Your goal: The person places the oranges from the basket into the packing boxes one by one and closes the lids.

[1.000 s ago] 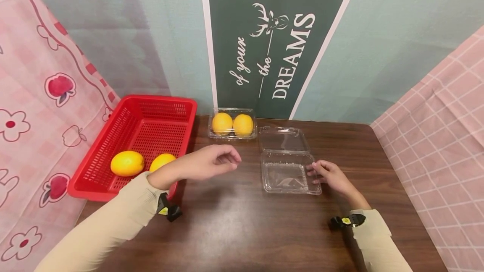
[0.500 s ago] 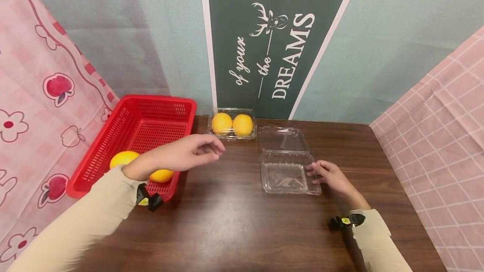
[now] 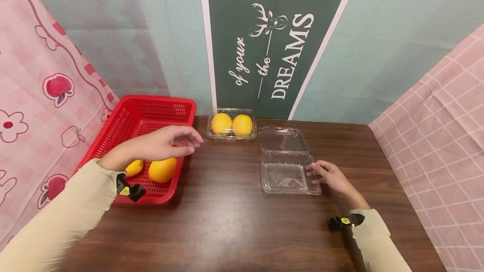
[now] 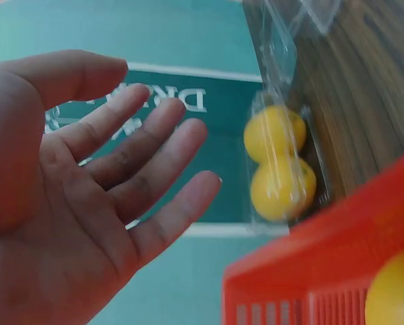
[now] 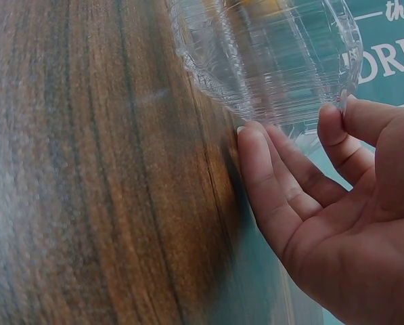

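My left hand (image 3: 166, 142) hovers over the right part of the red basket (image 3: 172, 194), holding nothing; its fingers are relaxed and apart in the left wrist view. Beneath it are two oranges, one (image 3: 162, 170) in plain sight and another (image 3: 134, 168) partly hidden by the wrist. My right hand (image 3: 332, 177) is at the right side of a clear plastic clamshell container (image 3: 285, 177), whose lid (image 3: 283, 141) lies folded back. In the right wrist view, the thumb and index finger pinch the container's rim (image 5: 347, 81), while the other fingers touch its side.
A closed clear container (image 3: 233, 137) with two oranges (image 3: 242, 125) stands at the table's back edge, between basket and open container. Behind the brown table (image 3: 234, 221) hangs a green printed cloth (image 3: 242, 20). Pink cloths hang left (image 3: 26, 95) and right (image 3: 450, 137).
My left hand has moved left, away from the open container, until over the basket. My right hand and both containers have stayed in place.
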### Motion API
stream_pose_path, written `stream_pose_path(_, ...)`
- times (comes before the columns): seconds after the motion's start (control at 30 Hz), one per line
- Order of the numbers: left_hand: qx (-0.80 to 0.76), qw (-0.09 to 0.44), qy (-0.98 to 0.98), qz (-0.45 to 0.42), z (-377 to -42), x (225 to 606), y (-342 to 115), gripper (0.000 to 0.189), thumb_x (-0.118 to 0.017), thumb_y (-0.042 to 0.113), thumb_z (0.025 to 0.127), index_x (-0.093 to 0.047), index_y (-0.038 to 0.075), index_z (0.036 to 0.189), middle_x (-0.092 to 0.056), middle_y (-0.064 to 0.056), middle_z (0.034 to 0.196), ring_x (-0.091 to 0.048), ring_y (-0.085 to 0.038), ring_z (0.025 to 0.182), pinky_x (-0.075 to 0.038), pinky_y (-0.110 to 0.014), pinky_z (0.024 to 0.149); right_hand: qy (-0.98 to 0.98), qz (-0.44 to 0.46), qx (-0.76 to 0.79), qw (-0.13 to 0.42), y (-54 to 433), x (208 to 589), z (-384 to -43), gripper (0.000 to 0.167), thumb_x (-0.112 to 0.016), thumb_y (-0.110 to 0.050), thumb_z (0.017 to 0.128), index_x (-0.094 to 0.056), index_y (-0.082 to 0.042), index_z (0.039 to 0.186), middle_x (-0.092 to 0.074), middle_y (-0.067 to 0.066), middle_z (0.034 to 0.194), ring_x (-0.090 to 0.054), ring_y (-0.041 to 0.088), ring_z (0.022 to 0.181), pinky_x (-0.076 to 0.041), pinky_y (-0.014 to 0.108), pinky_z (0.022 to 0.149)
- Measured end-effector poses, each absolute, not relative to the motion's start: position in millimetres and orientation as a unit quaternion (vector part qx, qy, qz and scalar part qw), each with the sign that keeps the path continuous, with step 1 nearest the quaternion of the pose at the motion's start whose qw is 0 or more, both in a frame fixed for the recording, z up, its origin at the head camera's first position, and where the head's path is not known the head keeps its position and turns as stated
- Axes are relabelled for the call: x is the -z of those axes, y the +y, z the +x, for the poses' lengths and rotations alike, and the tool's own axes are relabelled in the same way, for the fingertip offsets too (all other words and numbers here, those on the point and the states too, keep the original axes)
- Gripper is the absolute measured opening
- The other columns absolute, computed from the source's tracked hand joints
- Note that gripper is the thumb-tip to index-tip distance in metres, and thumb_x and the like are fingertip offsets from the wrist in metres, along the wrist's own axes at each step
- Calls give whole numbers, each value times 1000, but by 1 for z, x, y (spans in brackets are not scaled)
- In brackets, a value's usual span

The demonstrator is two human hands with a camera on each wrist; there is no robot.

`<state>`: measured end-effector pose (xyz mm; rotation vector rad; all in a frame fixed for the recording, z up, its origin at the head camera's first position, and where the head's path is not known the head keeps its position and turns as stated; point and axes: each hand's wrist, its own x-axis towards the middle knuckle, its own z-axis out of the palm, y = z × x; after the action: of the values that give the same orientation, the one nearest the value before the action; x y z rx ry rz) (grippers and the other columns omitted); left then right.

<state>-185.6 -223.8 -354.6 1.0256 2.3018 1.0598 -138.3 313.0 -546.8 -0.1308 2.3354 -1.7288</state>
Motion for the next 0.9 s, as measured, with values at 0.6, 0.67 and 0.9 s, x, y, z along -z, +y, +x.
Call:
stream_pose_path(0.6, -332, 137, 873, 329, -213, 403, -300, 35, -67, -14, 86, -68, 4, 116, -69, -7, 114, -65, -34, 108, -56, -47, 92, 792, -48, 595, 124, 314, 542, -139, 42, -45, -19, 110, -55, 21, 111, -59, 37, 124, -69, 11, 97, -62, 36, 76)
stream_pose_path(0.67, -322, 144, 876, 329, -212, 410, -306, 36, -68, -14, 86, -69, 5, 117, -69, -9, 115, -64, -36, 110, -54, -51, 94, 793, -43, 596, 121, 314, 542, -140, 42, -46, -20, 110, -57, 20, 110, -62, 33, 122, -70, 11, 97, -62, 36, 75)
stream_pose_path(0.9, -330, 214, 860, 325, -206, 430, -314, 48, -69, -11, 86, -63, 3, 132, -62, -16, 132, -56, -39, 120, -45, -63, 103, 794, -39, 595, 119, 314, 544, -145, 41, -49, -23, 109, -58, 18, 108, -65, 27, 120, -70, 11, 97, -62, 36, 75)
